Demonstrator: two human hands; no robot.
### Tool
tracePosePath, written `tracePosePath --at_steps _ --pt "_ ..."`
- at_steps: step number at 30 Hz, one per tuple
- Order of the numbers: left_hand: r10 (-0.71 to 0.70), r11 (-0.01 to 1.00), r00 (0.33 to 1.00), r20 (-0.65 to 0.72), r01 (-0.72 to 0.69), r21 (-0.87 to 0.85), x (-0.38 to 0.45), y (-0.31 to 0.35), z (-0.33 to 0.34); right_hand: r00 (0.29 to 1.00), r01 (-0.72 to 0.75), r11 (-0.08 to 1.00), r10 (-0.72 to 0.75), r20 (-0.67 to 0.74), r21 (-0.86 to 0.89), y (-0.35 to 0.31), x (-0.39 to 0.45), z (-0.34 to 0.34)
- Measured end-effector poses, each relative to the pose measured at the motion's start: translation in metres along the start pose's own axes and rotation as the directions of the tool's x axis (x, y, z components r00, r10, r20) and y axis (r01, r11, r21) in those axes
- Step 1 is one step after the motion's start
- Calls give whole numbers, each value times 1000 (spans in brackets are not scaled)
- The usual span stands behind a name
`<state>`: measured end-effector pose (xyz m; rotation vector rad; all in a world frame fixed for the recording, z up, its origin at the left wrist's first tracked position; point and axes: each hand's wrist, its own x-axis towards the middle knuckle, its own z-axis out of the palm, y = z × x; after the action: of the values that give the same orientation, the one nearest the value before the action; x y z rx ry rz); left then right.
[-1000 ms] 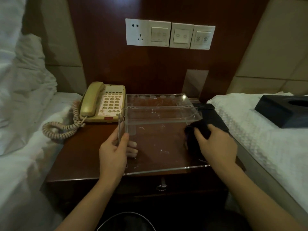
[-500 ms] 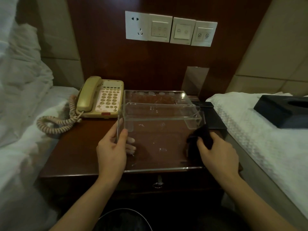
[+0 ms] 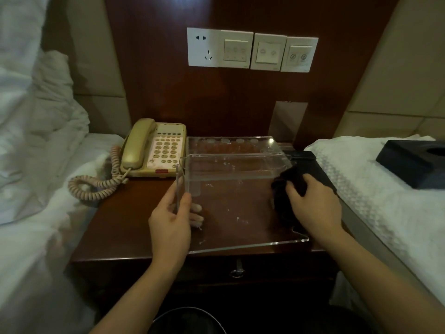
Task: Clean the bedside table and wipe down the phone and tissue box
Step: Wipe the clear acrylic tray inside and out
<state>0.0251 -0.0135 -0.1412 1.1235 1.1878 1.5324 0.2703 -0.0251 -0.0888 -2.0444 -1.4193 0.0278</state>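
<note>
The bedside table [image 3: 125,227], dark wood, stands between two beds, and most of its top is taken up by a clear acrylic stand [image 3: 240,203] whose base plate shows white smears and specks. The left hand [image 3: 172,220] grips the stand's upright left wall, thumb outside and fingers curled round to the inner face, steadying it. The right hand [image 3: 310,208] holds a bunched dark cloth [image 3: 287,186], fingers closed over it, pressing it to the base plate at the stand's right side. The step in hand appears to be wiping the stand that sits on the table, and it looks only partly done, since the marks across the middle remain. The next move likely calls for drawing the cloth leftward over those marks while the left hand keeps the light stand from sliding. The phone [image 3: 155,150], beige with a coiled cord, sits at the table's rear left, just beside the stand. The tissue box [image 3: 414,165], dark, lies well apart on the white bed [image 3: 385,213] to the right. Both appear yet to be wiped.
</note>
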Motion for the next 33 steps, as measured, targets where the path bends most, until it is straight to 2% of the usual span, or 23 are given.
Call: tracePosePath --at_steps 7,10,13,16,19,21,22,24,26,27,28,30,31,33 --pt "-27 1000 999 -22 27 9 4 -2 4 996 27 996 -20 85 -80 26 -43 -4" --pt "-99 995 994 44 100 -21 7 2 1 999 46 993 -47 -6 -107 18 -45 -9" --pt "-126 991 989 81 128 -26 11 5 -2 958 231 973 -232 -170 -27 -1 -44 -17" --pt "-160 987 980 114 162 -3 13 3 -3 909 382 922 -386 -157 -55 -20 -34 -10" --pt "-187 980 968 165 196 -38 15 3 -2 956 274 961 -268 -118 36 -32 -18 13" --pt "-207 971 957 203 226 -74 17 5 -2 987 159 983 -157 -26 91 -35 -18 26" --pt "-215 968 952 219 238 -81 18 5 -2 983 166 983 -171 65 76 -35 -24 30" --pt "-219 965 946 238 247 -93 23 4 -4 907 317 948 -307 288 12 -35 -39 34" --pt "-217 966 945 245 245 -88 25 3 -6 811 486 873 -428 399 -50 -34 -46 38" --pt "-213 967 945 248 241 -86 25 2 -7 805 523 849 -461 373 -80 -35 -45 41" --pt "-206 968 945 255 235 -87 24 2 -7 834 508 856 -462 302 -93 -36 -42 46" --pt "-191 971 943 274 222 -89 23 1 -6 917 391 919 -383 112 -54 -45 -34 55" --pt "-187 971 943 277 219 -91 23 0 -5 933 359 933 -358 43 -21 -50 -31 61" --pt "-190 971 946 261 220 -89 25 -2 -4 924 382 924 -383 18 33 -64 -31 74"
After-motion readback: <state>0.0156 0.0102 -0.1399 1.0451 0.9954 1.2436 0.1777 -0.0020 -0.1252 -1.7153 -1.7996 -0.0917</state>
